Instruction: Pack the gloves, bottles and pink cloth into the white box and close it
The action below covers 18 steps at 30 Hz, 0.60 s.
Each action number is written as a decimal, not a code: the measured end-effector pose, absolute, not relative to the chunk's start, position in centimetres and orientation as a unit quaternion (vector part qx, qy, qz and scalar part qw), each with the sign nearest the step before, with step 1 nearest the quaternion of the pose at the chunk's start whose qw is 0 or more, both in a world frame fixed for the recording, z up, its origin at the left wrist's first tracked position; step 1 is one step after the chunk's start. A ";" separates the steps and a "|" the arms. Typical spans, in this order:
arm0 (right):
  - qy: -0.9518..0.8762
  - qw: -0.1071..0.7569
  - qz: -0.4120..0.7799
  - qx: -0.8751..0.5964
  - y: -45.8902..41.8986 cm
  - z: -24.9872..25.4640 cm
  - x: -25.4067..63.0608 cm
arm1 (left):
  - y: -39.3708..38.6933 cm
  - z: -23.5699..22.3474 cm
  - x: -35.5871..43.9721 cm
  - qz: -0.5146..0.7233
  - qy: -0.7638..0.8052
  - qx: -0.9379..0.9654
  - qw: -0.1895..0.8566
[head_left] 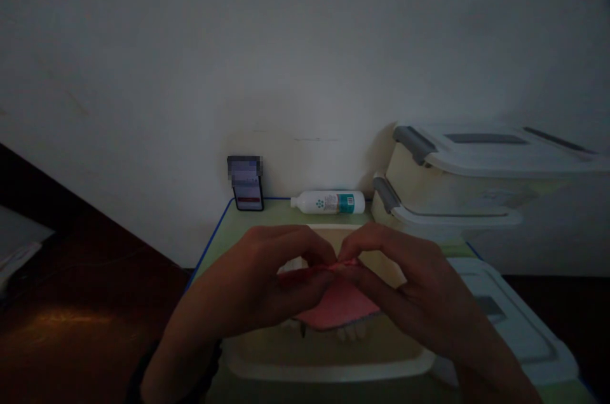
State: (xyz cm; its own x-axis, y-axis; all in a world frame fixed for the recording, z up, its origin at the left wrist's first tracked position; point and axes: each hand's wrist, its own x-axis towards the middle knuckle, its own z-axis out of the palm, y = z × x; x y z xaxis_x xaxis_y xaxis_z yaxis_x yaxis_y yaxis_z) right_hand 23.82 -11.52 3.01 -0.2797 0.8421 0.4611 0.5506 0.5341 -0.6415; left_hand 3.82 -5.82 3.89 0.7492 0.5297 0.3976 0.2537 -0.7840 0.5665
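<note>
Head view: we have the pink cloth point(340, 303) held up between our left hand point(257, 274) and right hand point(424, 289), above the tub point(328, 373) on the bench point(222, 226). As we judge it, the main risk is losing the upper edge: we have only a narrow bunch of it, so a slight easing of either thumb could let a fold slide out. The lower part hangs loose with its dark edge down, and if it slipped it would likely drop onto the white pieces point(352, 331) in the tub. Our fingertips nearly meet, so they could hinder one another or catch the wrong layer, and the dim light makes the folds hard to tell apart. If we pulled unevenly, the cloth could skew or crease

As for the grip, neither is spread. On the left, thumb and fingers are pressed together on the gathered edge; on the right, they pinch it just beside them, with hardly any opening at the tips. Which layers lie between the pads, we cannot tell. Behind the tub, the bottle point(328, 202) lies on its side and the phone point(250, 194) leans by the wall point(286, 74), both apart from our hands
</note>
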 end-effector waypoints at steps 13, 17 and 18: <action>-0.730 0.470 0.142 -0.476 -11.7 3.2 26.7 | -5.5 4.5 3.1 0.293 0.232 0.905 0.202; -0.695 0.507 0.133 -0.493 -12.0 3.1 27.6 | -5.3 4.6 2.9 0.309 0.227 0.899 0.211; -0.688 0.513 0.136 -0.494 -12.0 3.2 27.7 | -5.2 4.6 2.9 0.312 0.229 0.898 0.211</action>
State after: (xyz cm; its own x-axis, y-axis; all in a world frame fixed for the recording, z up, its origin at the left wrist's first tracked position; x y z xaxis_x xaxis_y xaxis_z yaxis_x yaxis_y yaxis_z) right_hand 27.70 -12.00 3.18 0.0151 0.8204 0.5717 0.5402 0.4744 -0.6951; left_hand 2.89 -5.23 4.63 0.7011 0.5420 0.4634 0.2788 -0.8064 0.5215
